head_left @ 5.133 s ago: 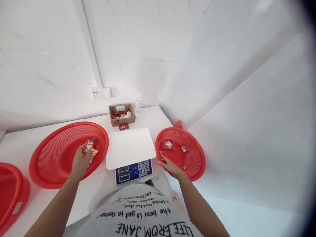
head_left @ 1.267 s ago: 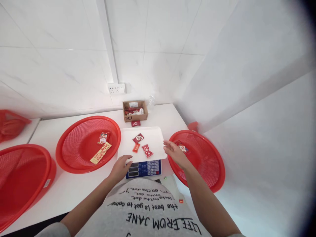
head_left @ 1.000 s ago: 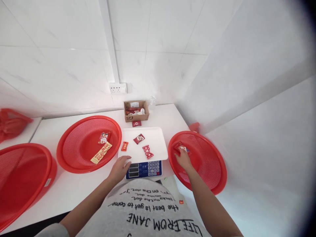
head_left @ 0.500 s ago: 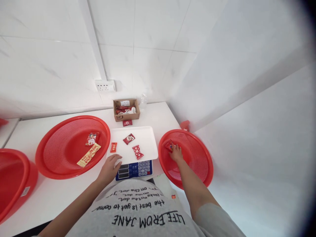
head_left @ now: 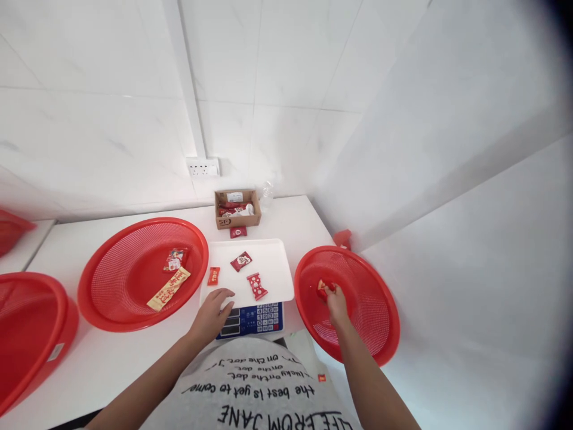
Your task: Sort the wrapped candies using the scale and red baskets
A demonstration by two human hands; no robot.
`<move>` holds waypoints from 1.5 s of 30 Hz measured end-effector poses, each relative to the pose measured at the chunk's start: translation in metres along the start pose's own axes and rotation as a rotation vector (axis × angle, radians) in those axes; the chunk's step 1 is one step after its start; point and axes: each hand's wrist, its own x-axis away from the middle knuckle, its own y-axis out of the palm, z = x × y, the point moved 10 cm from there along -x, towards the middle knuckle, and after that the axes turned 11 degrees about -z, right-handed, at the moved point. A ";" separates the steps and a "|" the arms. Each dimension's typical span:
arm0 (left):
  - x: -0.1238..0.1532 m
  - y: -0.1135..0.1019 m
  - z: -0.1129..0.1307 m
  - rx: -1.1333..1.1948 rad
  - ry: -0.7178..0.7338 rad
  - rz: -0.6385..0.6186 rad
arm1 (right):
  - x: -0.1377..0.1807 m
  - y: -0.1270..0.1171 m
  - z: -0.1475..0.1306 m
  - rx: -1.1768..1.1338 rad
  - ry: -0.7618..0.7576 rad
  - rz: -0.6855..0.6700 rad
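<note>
My right hand [head_left: 336, 303] is inside the right red basket [head_left: 304, 322], closed on a small red snack packet [head_left: 323, 289]. My left hand [head_left: 215, 313] lies at the front left edge of the white scale tray [head_left: 268, 251], fingers spread and holding nothing. Three wrapped pieces sit on the tray: a dark red packet [head_left: 241, 261], a red packet with white dots [head_left: 256, 286] and a small orange-red packet [head_left: 213, 276]. Below the tray shows the scale's blue keypad panel [head_left: 250, 322], partly covered by my left hand.
The left red basket [head_left: 89, 298] holds a yellow long packet [head_left: 168, 289] and a colourful packet [head_left: 175, 260]. Another red basket [head_left: 67, 322] stands at far left. Behind the tray are a cardboard box [head_left: 239, 221] of red packets and one dark red packet [head_left: 238, 232]. Walls border the table.
My right hand has lifted the red packet from the basket's left side and drawn it toward me. My left hand stays by the tray. The whole view has shifted slightly.
</note>
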 end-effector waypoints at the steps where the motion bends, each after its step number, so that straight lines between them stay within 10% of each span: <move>1: 0.001 0.000 0.002 0.035 -0.012 -0.009 | 0.010 0.002 -0.006 -0.167 0.004 -0.026; 4: 0.004 0.007 0.008 0.193 -0.077 -0.084 | 0.044 0.017 -0.041 -0.341 -0.035 -0.106; 10: 0.007 0.044 0.055 0.670 -0.008 -0.375 | 0.115 0.097 -0.114 0.099 -0.378 -0.331; 15: 0.012 0.045 0.060 0.969 -0.066 -0.289 | 0.173 0.168 -0.125 0.391 -0.767 -0.625; 21: 0.029 0.048 0.054 1.255 -0.168 -0.362 | 0.163 0.146 -0.114 0.250 -0.530 -0.498; 26: 0.036 0.040 0.062 1.164 -0.131 -0.406 | 0.170 0.152 -0.102 0.068 -0.289 -0.680; 45: 0.036 0.028 0.059 1.066 -0.111 -0.362 | 0.189 0.152 -0.100 0.111 -0.249 -0.667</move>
